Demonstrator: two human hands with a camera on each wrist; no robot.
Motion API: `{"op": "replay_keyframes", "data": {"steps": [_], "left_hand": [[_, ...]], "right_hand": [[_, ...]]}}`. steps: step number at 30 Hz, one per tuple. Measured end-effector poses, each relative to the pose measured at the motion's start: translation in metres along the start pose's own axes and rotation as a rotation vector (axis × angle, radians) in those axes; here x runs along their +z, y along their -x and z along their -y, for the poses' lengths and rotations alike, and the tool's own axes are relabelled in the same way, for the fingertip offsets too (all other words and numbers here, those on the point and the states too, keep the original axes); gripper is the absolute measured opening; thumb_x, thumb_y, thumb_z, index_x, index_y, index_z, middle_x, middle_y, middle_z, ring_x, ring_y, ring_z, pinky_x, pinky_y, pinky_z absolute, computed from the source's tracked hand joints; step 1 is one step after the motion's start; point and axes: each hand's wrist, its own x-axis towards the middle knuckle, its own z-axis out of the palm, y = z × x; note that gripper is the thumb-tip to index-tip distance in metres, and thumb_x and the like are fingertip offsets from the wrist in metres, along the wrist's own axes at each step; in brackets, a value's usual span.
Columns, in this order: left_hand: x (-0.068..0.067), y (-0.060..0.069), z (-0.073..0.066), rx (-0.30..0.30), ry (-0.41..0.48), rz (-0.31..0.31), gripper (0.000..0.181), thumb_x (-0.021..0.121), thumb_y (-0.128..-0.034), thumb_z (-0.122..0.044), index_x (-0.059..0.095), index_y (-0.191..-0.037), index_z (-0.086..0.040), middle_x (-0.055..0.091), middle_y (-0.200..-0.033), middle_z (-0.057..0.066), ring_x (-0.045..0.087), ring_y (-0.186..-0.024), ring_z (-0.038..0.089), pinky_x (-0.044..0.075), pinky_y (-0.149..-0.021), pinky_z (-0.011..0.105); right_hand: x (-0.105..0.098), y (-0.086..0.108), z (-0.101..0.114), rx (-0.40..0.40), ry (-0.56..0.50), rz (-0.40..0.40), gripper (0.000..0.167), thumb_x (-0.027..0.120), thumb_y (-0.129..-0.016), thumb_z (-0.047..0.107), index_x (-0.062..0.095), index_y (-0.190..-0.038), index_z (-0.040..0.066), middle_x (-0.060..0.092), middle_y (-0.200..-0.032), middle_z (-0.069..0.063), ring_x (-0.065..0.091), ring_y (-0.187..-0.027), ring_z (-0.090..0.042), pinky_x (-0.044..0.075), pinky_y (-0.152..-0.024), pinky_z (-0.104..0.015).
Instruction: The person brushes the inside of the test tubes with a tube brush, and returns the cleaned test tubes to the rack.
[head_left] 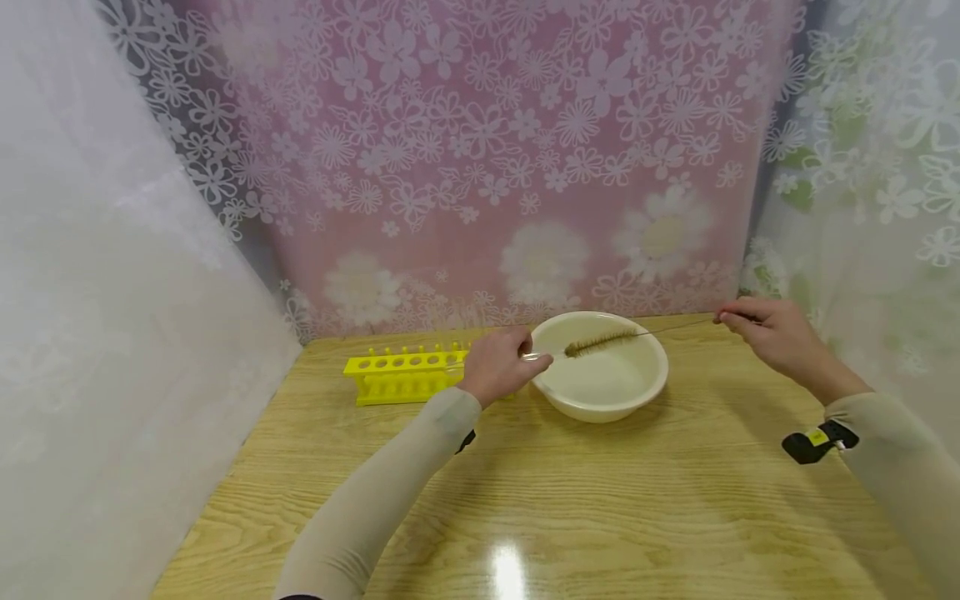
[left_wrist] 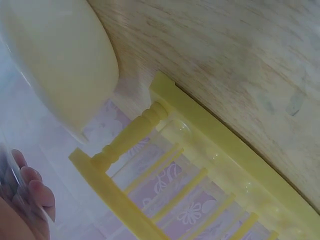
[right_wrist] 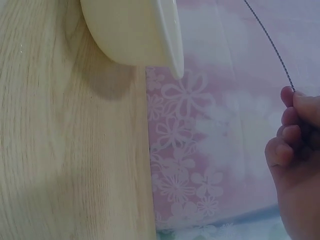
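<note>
In the head view my left hand (head_left: 498,365) grips a clear glass test tube (head_left: 536,357), its mouth turned right over the near-left rim of a cream basin (head_left: 600,410). A test tube brush (head_left: 602,342) with tan bristles reaches across the basin, its tip close to the tube's mouth; whether they touch I cannot tell. My right hand (head_left: 772,333) pinches the brush's thin twisted wire handle (right_wrist: 272,45) at the right, between thumb and forefinger. In the left wrist view the curled fingers (left_wrist: 37,187) hold the glass tube, partly out of frame.
A yellow test tube rack (head_left: 405,362) stands left of the basin, partly behind my left hand. Several clear tubes (head_left: 468,317) stand upright at its right part. The wooden table (head_left: 540,500) ends at a floral curtain (head_left: 487,167) behind, with pale curtains on both sides.
</note>
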Motion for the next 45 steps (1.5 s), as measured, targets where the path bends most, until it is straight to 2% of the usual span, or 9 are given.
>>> {"op": "replay_keyframes", "data": {"steps": [5, 14, 18, 23, 27, 30, 37, 42, 45], "left_hand": [[0.001, -0.002, -0.003, 0.001, 0.018, 0.024, 0.039, 0.059, -0.0922, -0.061, 0.054, -0.082, -0.024, 0.051, -0.067, -0.006, 0.04, -0.052, 0.011, 0.027, -0.045, 0.026], [0.002, 0.0, -0.002, -0.031, 0.004, 0.041, 0.037, 0.062, -0.0923, -0.059, 0.055, -0.084, -0.023, 0.052, -0.069, -0.007, 0.042, -0.052, 0.011, 0.028, -0.045, 0.025], [0.002, 0.001, -0.001, -0.017, 0.004, 0.036, 0.036, 0.061, -0.0926, -0.058, 0.055, -0.084, -0.024, 0.052, -0.068, -0.007, 0.043, -0.052, 0.01, 0.029, -0.045, 0.025], [0.003, 0.0, -0.001, -0.008, 0.006, 0.022, 0.036, 0.06, -0.0928, -0.059, 0.055, -0.082, -0.025, 0.053, -0.066, -0.009, 0.044, -0.051, 0.009, 0.03, -0.045, 0.025], [0.004, 0.0, -0.001, 0.0, 0.012, 0.012, 0.036, 0.061, -0.0926, -0.058, 0.054, -0.081, -0.025, 0.053, -0.064, -0.009, 0.044, -0.05, 0.009, 0.03, -0.044, 0.025], [0.004, 0.0, -0.002, 0.01, 0.014, 0.01, 0.036, 0.062, -0.0923, -0.057, 0.055, -0.08, -0.024, 0.052, -0.064, -0.008, 0.044, -0.05, 0.009, 0.03, -0.045, 0.024], [0.005, 0.001, -0.004, 0.02, 0.031, 0.005, 0.035, 0.062, -0.0921, -0.055, 0.054, -0.079, -0.024, 0.05, -0.064, -0.008, 0.042, -0.05, 0.009, 0.031, -0.046, 0.024], [0.007, -0.001, -0.013, 0.061, 0.025, 0.004, 0.037, 0.063, -0.0932, -0.055, 0.052, -0.078, -0.023, 0.048, -0.064, -0.007, 0.041, -0.051, 0.009, 0.03, -0.048, 0.024], [0.01, -0.003, -0.018, 0.055, -0.001, 0.016, 0.037, 0.063, -0.0934, -0.056, 0.052, -0.079, -0.023, 0.048, -0.065, -0.007, 0.042, -0.052, 0.009, 0.031, -0.049, 0.024]], "right_hand": [[0.012, -0.003, 0.006, -0.037, -0.006, 0.061, 0.027, 0.055, -0.105, 0.018, 0.07, -0.12, 0.001, 0.07, -0.115, -0.022, 0.052, -0.087, 0.016, 0.047, -0.064, -0.017], [0.032, -0.008, 0.016, -0.042, 0.015, 0.113, 0.03, 0.054, -0.106, 0.022, 0.07, -0.121, 0.003, 0.071, -0.115, -0.019, 0.054, -0.089, 0.013, 0.05, -0.068, -0.019], [0.042, -0.008, 0.02, -0.066, 0.006, 0.108, 0.027, 0.055, -0.105, 0.019, 0.071, -0.12, 0.002, 0.072, -0.111, -0.018, 0.056, -0.086, 0.01, 0.05, -0.066, -0.022], [0.051, -0.01, 0.028, -0.1, -0.008, 0.098, 0.024, 0.056, -0.105, 0.015, 0.072, -0.117, 0.002, 0.074, -0.106, -0.017, 0.064, -0.086, -0.009, 0.05, -0.064, -0.024], [0.056, -0.012, 0.032, -0.094, -0.03, 0.118, 0.027, 0.054, -0.106, 0.015, 0.07, -0.12, -0.001, 0.073, -0.109, -0.019, 0.068, -0.094, -0.028, 0.051, -0.069, -0.02], [0.059, -0.012, 0.035, -0.08, -0.044, 0.129, 0.028, 0.053, -0.106, 0.014, 0.069, -0.122, -0.002, 0.072, -0.112, -0.02, 0.068, -0.099, -0.036, 0.051, -0.072, -0.017], [0.073, -0.016, 0.04, -0.134, -0.057, 0.114, 0.023, 0.056, -0.104, 0.01, 0.072, -0.118, -0.001, 0.074, -0.107, -0.016, 0.068, -0.091, -0.029, 0.052, -0.071, -0.018], [0.092, -0.019, 0.051, -0.197, -0.096, 0.145, 0.022, 0.056, -0.103, 0.007, 0.072, -0.115, -0.001, 0.073, -0.104, -0.011, 0.067, -0.089, -0.029, 0.054, -0.072, -0.024], [0.101, -0.019, 0.06, -0.206, -0.106, 0.151, 0.02, 0.057, -0.103, 0.007, 0.073, -0.113, 0.001, 0.073, -0.101, -0.009, 0.067, -0.087, -0.027, 0.054, -0.07, -0.027]]}}
